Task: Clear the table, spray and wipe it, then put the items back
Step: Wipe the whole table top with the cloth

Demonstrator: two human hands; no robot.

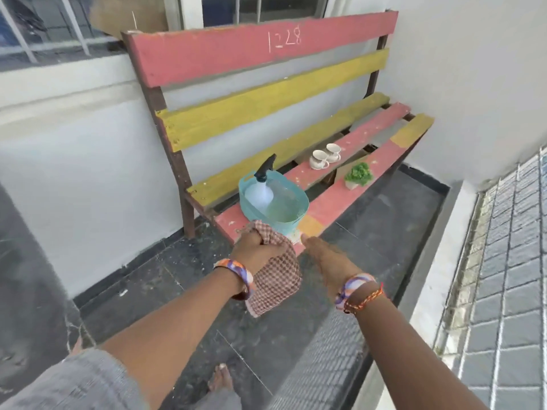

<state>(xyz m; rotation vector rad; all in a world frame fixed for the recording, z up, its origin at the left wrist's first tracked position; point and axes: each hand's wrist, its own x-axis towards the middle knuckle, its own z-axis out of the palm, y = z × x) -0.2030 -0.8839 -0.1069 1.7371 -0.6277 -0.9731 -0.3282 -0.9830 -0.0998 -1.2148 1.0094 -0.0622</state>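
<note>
I am clenching my left hand (254, 247) around the checked cloth (275, 276), which is hanging below my fist at the bench's near left end; my right hand (325, 258) is reaching forward with fingers extended, gripping nothing. The teal basket (291, 214) holding the spray bottle (262, 184) is sitting just beyond. Risk: I am judging that a careless reach could be nudging it off the slatted bench (355, 184), where two cups (325, 156) and a small plant (358, 174) are standing farther right, over a dark tiled floor (133, 279)
</note>
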